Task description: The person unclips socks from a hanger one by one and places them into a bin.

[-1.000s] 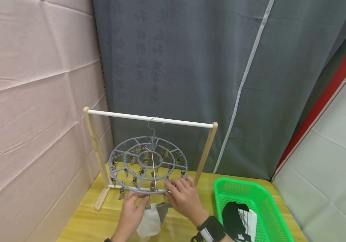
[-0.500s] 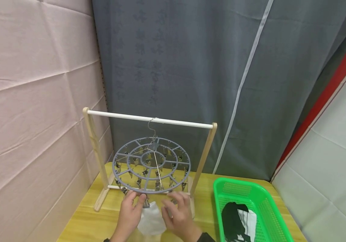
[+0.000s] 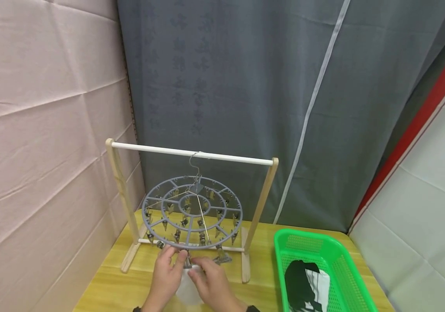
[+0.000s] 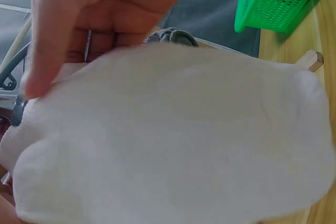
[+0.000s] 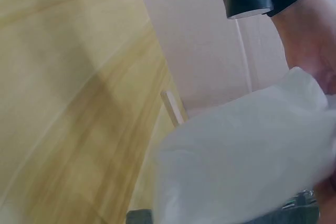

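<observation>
A round grey clip hanger (image 3: 203,247) with many metal clips hangs by its hook. At its front rim my left hand (image 3: 165,275) pinches a metal clip (image 3: 188,260) between thumb and fingers. Below that clip hangs a white sock (image 3: 186,291), its top pinched by my right hand (image 3: 215,284). In the left wrist view the sock (image 4: 173,140) covers much of the picture; its toe end is rounded. The right wrist view shows the sock (image 5: 236,156) too, hiding most of the fingers. Just to the right, a grey sock (image 3: 223,259) hangs from another clip.
The hanger's hook sits on the white bar (image 3: 238,159) of a wooden rack (image 3: 263,201). A green basket (image 3: 347,264) with black and striped white cloth (image 3: 302,281) stands on the right of the wooden table (image 3: 109,290). A pink wall cloth (image 3: 43,173) lies to the left.
My right hand has left the clip with the grey sock and moved left to the top of the white sock. The left hand stays at its clip; the hanger has shifted slightly.
</observation>
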The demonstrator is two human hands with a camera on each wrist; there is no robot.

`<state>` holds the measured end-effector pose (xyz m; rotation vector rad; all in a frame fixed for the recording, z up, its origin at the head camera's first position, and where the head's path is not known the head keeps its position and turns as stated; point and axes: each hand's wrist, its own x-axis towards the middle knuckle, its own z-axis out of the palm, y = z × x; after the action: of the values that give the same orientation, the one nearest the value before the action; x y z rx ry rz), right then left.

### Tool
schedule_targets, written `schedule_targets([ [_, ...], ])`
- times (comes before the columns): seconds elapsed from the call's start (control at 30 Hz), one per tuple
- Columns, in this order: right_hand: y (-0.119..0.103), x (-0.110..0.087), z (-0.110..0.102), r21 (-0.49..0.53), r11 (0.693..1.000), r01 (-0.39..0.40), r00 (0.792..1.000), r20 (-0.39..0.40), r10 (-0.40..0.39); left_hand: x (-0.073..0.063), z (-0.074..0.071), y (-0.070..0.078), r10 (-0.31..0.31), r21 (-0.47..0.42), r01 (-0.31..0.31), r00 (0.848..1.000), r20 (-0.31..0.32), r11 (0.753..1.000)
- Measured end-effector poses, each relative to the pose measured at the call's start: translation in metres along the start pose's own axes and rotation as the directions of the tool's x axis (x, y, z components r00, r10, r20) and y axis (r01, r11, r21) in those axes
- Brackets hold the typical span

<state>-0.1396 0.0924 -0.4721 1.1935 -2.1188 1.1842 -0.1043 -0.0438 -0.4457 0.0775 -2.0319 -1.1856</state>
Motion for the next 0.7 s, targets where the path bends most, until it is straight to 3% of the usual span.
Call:
schedule_targets([
  [0.13,0.002,-0.003,-0.003,0.054,0.998,-0.041,0.991,0.131,0.034,0.001,-0.001,-0.001,0.003,0.027,-0.003,1.000,0.001,1.000],
  [0.33,0.003,-0.005,-0.006,0.076,0.995,-0.069,0.982,0.182,0.054,0.001,-0.003,-0.003,0.047,0.017,-0.047,0.999,-0.017,0.999],
  [0.43,0.004,-0.008,-0.012,0.100,0.992,-0.074,0.973,0.227,0.049,0.001,-0.004,-0.004,0.040,0.007,-0.040,0.999,-0.017,0.999],
  [0.57,0.006,-0.014,-0.031,0.145,0.982,-0.120,0.954,0.291,0.074,-0.002,-0.003,-0.005,0.019,0.016,-0.019,1.000,-0.016,1.000],
  [0.7,0.011,-0.017,-0.070,0.124,0.969,-0.213,0.924,0.348,0.159,-0.003,-0.002,-0.007,-0.008,0.025,0.008,1.000,-0.002,1.000],
])
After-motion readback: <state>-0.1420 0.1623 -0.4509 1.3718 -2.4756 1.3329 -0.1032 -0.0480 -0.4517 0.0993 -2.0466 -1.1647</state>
